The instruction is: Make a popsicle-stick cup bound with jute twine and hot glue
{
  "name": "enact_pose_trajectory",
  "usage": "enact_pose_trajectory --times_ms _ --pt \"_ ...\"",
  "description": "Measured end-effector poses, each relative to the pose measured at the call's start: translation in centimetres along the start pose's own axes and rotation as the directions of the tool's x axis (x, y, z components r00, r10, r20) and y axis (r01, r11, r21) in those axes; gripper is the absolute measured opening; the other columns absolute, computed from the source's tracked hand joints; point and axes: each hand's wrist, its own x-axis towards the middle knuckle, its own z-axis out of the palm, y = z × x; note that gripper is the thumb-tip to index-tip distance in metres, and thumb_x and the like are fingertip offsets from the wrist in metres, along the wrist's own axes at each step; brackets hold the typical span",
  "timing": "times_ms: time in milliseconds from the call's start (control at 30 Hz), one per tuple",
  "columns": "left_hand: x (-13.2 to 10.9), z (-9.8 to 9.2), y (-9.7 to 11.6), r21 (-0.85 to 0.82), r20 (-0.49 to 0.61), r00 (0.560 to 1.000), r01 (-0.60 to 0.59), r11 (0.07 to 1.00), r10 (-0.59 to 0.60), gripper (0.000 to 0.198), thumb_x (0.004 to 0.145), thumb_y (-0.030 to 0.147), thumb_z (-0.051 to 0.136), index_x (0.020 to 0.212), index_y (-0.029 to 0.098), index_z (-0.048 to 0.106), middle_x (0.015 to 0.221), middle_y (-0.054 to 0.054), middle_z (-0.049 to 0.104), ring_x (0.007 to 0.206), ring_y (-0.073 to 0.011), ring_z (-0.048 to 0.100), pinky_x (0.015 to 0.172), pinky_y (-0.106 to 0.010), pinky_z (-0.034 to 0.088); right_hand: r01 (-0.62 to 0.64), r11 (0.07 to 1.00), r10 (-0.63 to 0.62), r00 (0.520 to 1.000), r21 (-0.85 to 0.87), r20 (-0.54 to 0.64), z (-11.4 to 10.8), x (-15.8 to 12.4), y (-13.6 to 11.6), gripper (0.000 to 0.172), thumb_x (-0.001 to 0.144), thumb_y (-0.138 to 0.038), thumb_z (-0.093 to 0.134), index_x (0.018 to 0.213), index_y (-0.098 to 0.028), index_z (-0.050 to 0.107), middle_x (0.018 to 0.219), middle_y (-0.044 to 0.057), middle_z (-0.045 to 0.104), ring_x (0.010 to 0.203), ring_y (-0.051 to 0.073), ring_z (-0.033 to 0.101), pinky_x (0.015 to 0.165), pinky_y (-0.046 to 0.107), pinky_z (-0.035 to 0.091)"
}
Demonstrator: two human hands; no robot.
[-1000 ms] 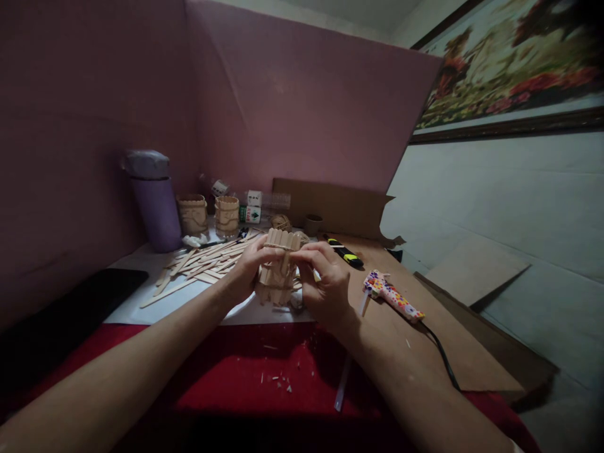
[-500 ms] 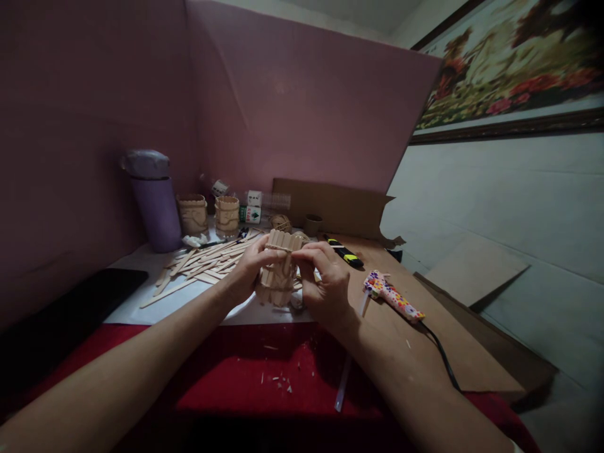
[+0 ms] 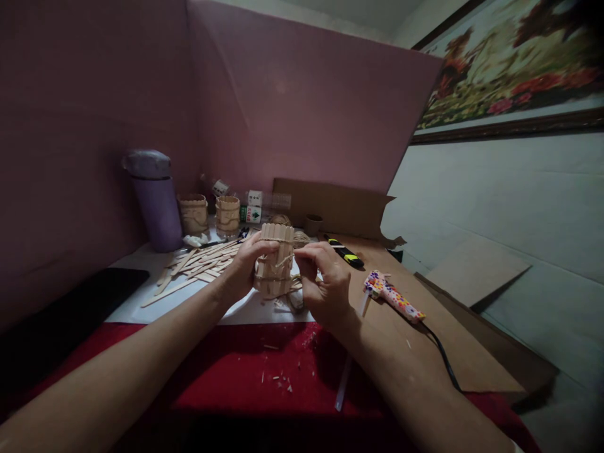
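Here the left hand (image 3: 245, 259) wraps the stick-sided cup (image 3: 275, 267), thumb across its front, the cup near upright at the centre of the clock; at three o'clock from it the right hand (image 3: 325, 277) has thumb and forefinger pressed together, pinching, by the look of it, the end of a twine strand (image 3: 285, 258) that crosses the cup's face. It looks like the step of setting twine between the two bands (image 3: 271, 278), and the move seems to call for a steady left grip and light tension on the right. Now the edges: at ten, well apart, the purple bottle (image 3: 155, 211); at nine, the stick pile (image 3: 201, 265) beside the left wrist; at six, the red cloth (image 3: 207, 371), scraps (image 3: 289, 388) scattered on it; at three, the utility knife (image 3: 346, 253) just past the right knuckles; between three and four, the glue gun (image 3: 396, 299), its cord (image 3: 443, 350) trailing at four, so an elbow swinging out could snag it, while straight up looks the freest way
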Motion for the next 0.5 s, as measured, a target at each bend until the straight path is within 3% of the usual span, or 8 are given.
enact_pose_trajectory --times_ms 233,333,500 --pt "0.0 0.0 0.3 -0.006 -0.175 0.983 0.062 0.998 -0.062 0.041 0.059 0.037 0.074 0.094 0.018 0.063 0.077 -0.001 0.063 0.064 -0.0176 0.059 0.055 -0.03 0.053 -0.043 0.999 0.043 0.998 -0.007 0.047 -0.2 -0.4 0.1 0.017 0.089 -0.008 0.056 0.095 -0.022 0.064 0.085 0.002 0.067 0.076 0.015 0.062 0.068 0.029 0.052" --pt "0.3 -0.4 0.4 -0.02 -0.245 0.965 0.095 0.995 -0.097 0.04 0.059 0.039 0.073 0.091 0.018 0.063 0.078 -0.002 0.064 0.067 -0.0204 0.062 0.055 -0.034 0.056 -0.034 0.999 0.035 0.997 -0.015 0.062 -0.1 -0.9 0.0 0.016 0.09 -0.009 0.057 0.094 -0.021 0.066 0.087 0.003 0.068 0.08 0.017 0.063 0.073 0.032 0.053" --pt "1.1 -1.4 0.1 -0.15 -0.227 0.97 0.052 0.987 -0.085 0.034 0.061 0.032 0.073 0.091 0.017 0.064 0.076 -0.002 0.065 0.065 -0.0182 0.062 0.056 -0.032 0.057 -0.03 0.999 0.03 1.0 0.028 -0.005 -1.5 2.1 -2.3 0.013 0.093 -0.015 0.057 0.093 -0.023 0.067 0.099 0.006 0.064 0.096 0.021 0.063 0.083 0.042 0.053"
